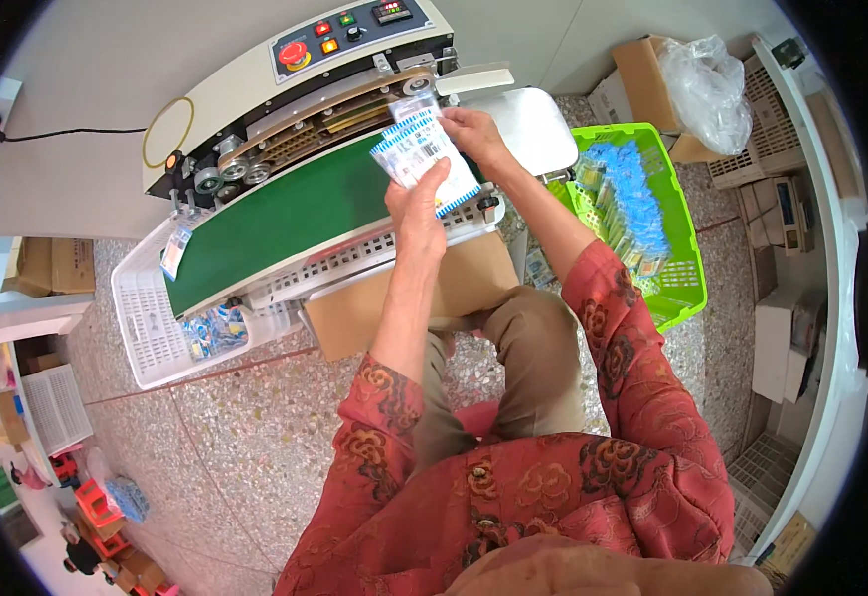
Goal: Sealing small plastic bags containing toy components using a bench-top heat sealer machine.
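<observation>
Apparently sorting: left hand [416, 214] pinched packets [419, 149], right hand [475, 136] their far edge; next likely needed one separated.

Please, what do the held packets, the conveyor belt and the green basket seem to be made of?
Packets: probably glossy plastic film, given clear, shiny edges. Conveyor belt: perhaps rubber or PVC; smooth, matte green. Green basket: likely moulded plastic, slightly shiny, slotted walls.
</observation>
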Demonstrator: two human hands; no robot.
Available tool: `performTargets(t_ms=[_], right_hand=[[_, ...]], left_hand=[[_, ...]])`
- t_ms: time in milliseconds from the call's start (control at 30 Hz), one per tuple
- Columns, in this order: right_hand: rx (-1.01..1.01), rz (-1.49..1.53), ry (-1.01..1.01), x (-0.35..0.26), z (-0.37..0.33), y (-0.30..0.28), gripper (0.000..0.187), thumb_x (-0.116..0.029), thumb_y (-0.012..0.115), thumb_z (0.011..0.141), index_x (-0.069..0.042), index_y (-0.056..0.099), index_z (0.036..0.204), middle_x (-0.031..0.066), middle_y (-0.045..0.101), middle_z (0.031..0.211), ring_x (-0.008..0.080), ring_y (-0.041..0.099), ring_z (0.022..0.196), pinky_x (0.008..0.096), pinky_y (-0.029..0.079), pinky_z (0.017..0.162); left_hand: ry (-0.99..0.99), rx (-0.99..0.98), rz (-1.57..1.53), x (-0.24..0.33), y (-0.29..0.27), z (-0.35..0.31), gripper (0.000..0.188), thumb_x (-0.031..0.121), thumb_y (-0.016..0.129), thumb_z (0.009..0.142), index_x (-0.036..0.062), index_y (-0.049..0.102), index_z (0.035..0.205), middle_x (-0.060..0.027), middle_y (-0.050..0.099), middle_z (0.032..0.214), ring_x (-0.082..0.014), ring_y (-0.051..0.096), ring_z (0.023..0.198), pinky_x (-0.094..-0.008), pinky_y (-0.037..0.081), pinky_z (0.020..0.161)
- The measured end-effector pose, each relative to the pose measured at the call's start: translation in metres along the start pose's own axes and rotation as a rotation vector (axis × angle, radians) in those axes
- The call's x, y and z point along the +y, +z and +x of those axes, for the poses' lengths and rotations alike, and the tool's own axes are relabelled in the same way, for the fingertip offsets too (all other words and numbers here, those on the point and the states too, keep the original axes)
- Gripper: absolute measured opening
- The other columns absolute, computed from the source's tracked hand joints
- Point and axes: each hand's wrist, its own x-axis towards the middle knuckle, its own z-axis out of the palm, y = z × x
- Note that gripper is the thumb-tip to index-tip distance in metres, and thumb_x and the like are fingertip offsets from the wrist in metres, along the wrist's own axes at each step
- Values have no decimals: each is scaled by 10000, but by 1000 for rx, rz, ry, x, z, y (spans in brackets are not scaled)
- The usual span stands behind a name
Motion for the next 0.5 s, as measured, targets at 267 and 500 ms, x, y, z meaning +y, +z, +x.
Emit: performTargets(t_ms=[267, 500], right_hand=[[22, -11, -178, -39, -63, -6, 207, -214, 562, 833, -40, 572, 945, -17, 576, 790, 48, 511, 730, 200, 421, 662], [8, -124, -340, -40, -77, -15, 97, -105, 611, 774, -38, 575, 833, -21, 567, 735, 33, 491, 679, 186, 397, 579]], left_hand=[[-2, 6, 14, 3, 1, 0, 364, -3, 660, 682, 15, 539, 1025, -61, 599, 953, -135, 575, 833, -278, 459, 749], [-11, -121, 20, -2, 9, -4, 351, 17, 647, 693, 5, 541, 1028, -63, 598, 965, -133, 571, 842, -261, 440, 768]])
